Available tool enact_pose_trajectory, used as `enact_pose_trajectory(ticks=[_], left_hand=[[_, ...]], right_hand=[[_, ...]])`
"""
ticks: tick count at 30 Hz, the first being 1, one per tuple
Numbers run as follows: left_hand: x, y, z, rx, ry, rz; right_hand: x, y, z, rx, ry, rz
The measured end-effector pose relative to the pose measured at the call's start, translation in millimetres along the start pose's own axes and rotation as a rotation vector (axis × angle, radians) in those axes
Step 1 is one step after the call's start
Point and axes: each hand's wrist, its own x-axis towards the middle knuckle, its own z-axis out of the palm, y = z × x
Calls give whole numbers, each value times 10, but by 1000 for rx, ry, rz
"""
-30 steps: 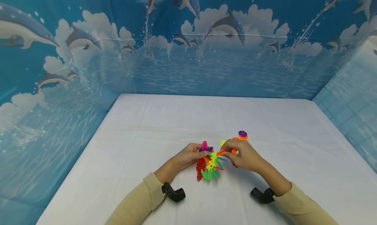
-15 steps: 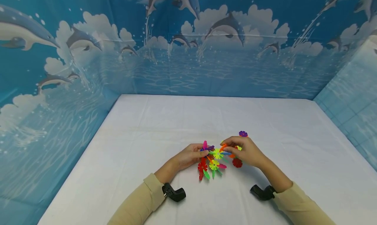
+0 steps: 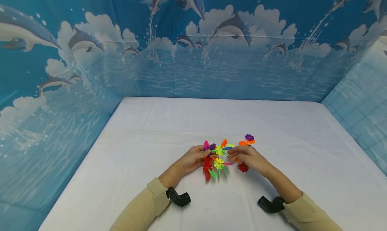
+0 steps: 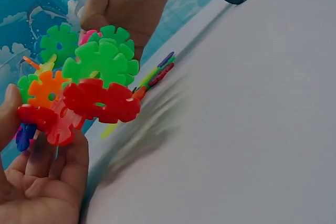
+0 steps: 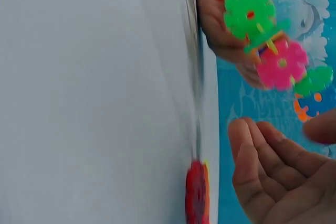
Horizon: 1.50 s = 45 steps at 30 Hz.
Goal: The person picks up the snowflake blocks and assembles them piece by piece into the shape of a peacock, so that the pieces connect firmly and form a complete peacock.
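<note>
My left hand (image 3: 193,158) pinches a cluster of interlocking snowflake discs (image 3: 219,163), joined at angles in red, green, yellow, orange, pink, purple and blue. Its thumb and fingers grip the cluster's left side, by the red and blue discs, in the left wrist view. An orange disc (image 3: 223,143) and a blue disc (image 3: 227,148) stick out at the top right. Close to that side is my right hand (image 3: 252,158), fingers loosely bent. In the right wrist view its thumb stands apart from the fingers (image 5: 270,150), with nothing between them.
Several loose discs lie on the white table (image 3: 169,123) beyond and under my right hand, among them a purple disc (image 3: 249,137) and a dark red disc (image 3: 243,167). A dolphin-print curtain (image 3: 193,73) rises behind the table and along its sides.
My right hand has let go of the orange disc it was pinching, which now stands on the cluster. My left hand has turned the cluster and raised it slightly.
</note>
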Motion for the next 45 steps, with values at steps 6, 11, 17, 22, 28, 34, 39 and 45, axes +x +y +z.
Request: enact_pose_trajectory(ticks=[6, 11, 17, 22, 28, 34, 39, 45], left_hand=[[0, -28, 4, -105, 9, 62], [-11, -22, 17, -125, -30, 114], [-20, 2, 29, -126, -52, 145], [-36, 14, 23, -132, -88, 134], [-31, 22, 24, -121, -100, 87], [-18, 16, 63, -77, -95, 70], [-18, 14, 64, 38, -7, 75], [17, 13, 59, 121, 184, 111]], right_hand=[[83, -82, 239, -8, 12, 106], [140, -196, 467, -72, 193, 186], [168, -268, 589, -99, 349, 176], [170, -270, 595, -90, 376, 161], [171, -270, 579, -83, 391, 200], [178, -253, 555, -74, 398, 205], [182, -236, 518, -124, 394, 195], [191, -244, 440, -174, 369, 210]])
